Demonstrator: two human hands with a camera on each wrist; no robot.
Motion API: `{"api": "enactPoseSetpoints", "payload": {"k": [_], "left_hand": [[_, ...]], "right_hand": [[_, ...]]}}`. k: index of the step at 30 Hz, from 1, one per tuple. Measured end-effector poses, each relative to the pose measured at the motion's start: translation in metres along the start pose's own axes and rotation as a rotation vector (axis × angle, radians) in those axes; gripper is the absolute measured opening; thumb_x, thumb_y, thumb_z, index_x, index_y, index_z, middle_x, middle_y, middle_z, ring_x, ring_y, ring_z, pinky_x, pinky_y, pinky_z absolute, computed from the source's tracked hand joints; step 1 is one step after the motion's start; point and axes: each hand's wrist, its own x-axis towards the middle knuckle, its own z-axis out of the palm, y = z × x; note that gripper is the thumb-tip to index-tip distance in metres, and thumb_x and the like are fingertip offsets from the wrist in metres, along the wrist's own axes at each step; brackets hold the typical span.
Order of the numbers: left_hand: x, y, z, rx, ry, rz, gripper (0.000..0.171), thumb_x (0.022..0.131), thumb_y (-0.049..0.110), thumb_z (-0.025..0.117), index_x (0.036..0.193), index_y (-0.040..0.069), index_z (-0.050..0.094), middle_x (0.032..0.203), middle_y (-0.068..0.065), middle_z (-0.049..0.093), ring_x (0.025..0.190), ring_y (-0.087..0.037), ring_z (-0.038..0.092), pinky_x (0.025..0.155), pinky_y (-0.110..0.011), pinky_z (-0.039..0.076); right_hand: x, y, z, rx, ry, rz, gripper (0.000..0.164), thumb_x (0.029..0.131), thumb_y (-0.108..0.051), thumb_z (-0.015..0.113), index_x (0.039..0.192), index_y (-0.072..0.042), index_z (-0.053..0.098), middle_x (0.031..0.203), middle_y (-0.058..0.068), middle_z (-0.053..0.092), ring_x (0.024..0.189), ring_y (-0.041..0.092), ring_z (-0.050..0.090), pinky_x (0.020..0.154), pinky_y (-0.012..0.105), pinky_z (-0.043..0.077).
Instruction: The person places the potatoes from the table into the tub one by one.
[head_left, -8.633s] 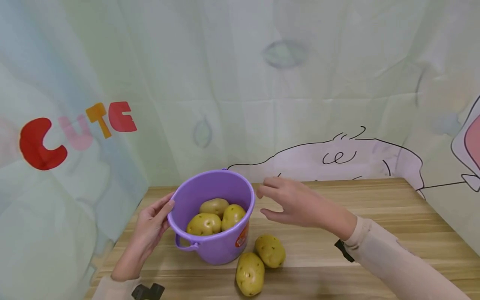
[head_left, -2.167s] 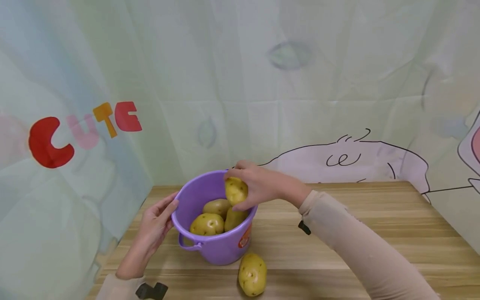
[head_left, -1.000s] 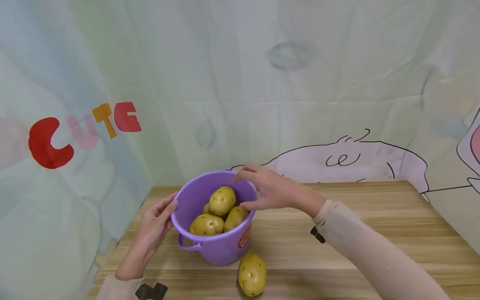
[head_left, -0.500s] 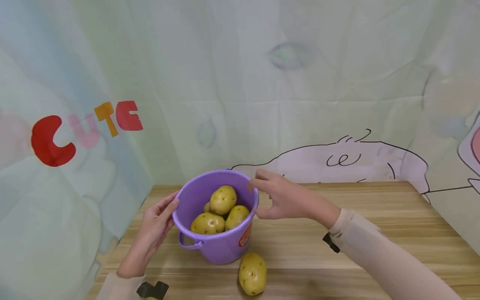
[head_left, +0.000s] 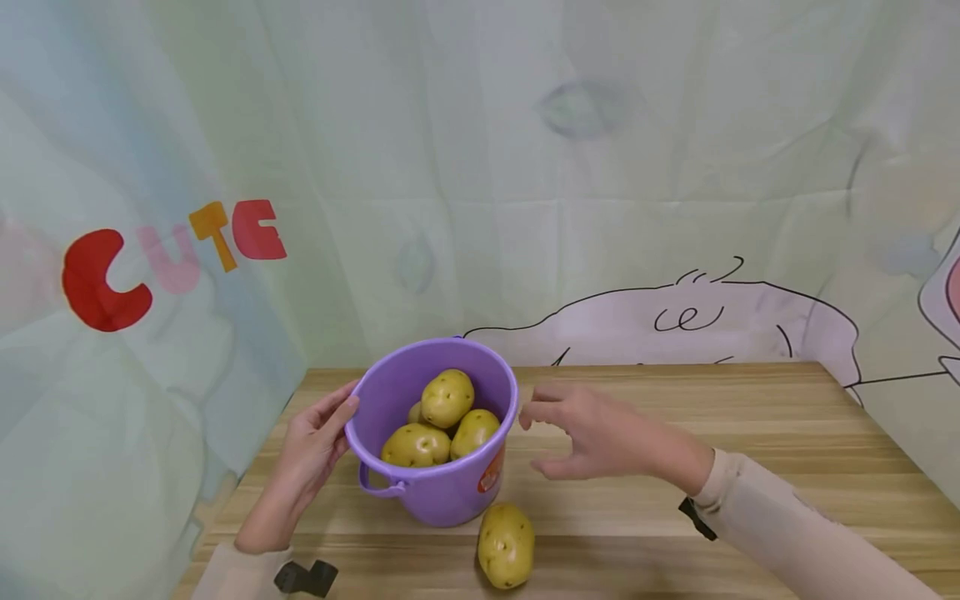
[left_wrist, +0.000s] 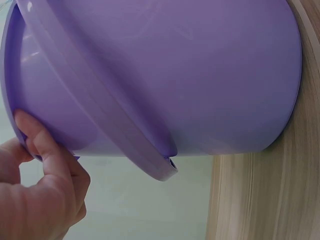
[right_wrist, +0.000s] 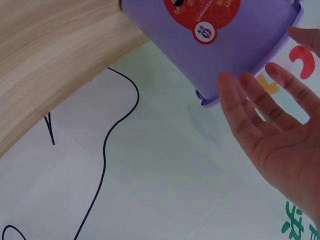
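A purple bucket (head_left: 442, 496) stands on the wooden table with several potatoes inside; one potato (head_left: 447, 398) lies on top of the others. My left hand (head_left: 311, 442) pinches the bucket's left rim between thumb and fingers, which the left wrist view shows close up, with the bucket's handle (left_wrist: 95, 95) hanging down its side. To the right of the bucket, my right hand (head_left: 600, 433) hovers with nothing in it, fingers apart and loosely bent. A single potato (head_left: 506, 546) lies on the table in front of the bucket, below and left of my right hand.
The wooden table (head_left: 720, 467) extends to the right of the bucket. A printed curtain (head_left: 420, 167) hangs behind and along the left side, close to the table's back edge. Dark camera mounts sit on both sleeves.
My right hand has put a potato on top of those in the bucket, let it go, and drawn back right and down. Earlier, two potatoes lay on the table. My left hand stays at the rim.
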Motion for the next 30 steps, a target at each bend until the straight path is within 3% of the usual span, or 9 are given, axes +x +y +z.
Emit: {"api": "enactPoseSetpoints", "payload": {"k": [5,12,19,30], "left_hand": [[0.0,-0.001,0.0,0.002,0.002,0.003,0.057,0.104,0.015,0.056,0.147,-0.014,0.033,0.108,-0.001,0.066,0.092,-0.009,0.067,0.079,-0.019,0.059],[0.0,-0.001,-0.001,0.004,-0.004,0.004,0.057,0.104,0.015,0.055,0.147,-0.015,0.032,0.108,-0.001,0.065,0.093,-0.009,0.066,0.079,-0.019,0.059],[0.0,0.0,-0.001,0.01,-0.012,-0.003,0.057,0.105,0.015,0.055,0.148,-0.014,0.032,0.11,-0.001,0.064,0.094,-0.009,0.066,0.08,-0.02,0.058],[0.0,0.0,-0.001,0.014,-0.014,-0.004,0.057,0.105,0.015,0.054,0.148,-0.014,0.032,0.11,0.0,0.065,0.096,-0.009,0.066,0.082,-0.021,0.058]], "right_hand": [[-0.009,-0.001,0.009,-0.051,-0.083,-0.003,0.032,0.082,-0.031,0.079,0.106,-0.013,0.066,0.098,-0.004,0.06,0.081,0.006,0.058,0.072,0.017,0.054],[-0.019,-0.005,0.026,-0.003,-0.177,0.011,0.036,0.083,-0.029,0.078,0.112,-0.012,0.064,0.105,-0.004,0.06,0.089,0.005,0.059,0.078,0.017,0.054],[-0.026,-0.009,0.046,-0.011,-0.191,-0.021,0.047,0.085,-0.038,0.078,0.123,-0.013,0.063,0.114,-0.002,0.059,0.095,0.006,0.059,0.082,0.016,0.054],[-0.025,-0.017,0.074,-0.066,-0.214,-0.089,0.06,0.085,-0.044,0.077,0.135,-0.018,0.057,0.131,0.008,0.054,0.113,0.016,0.058,0.095,0.028,0.053]]}}
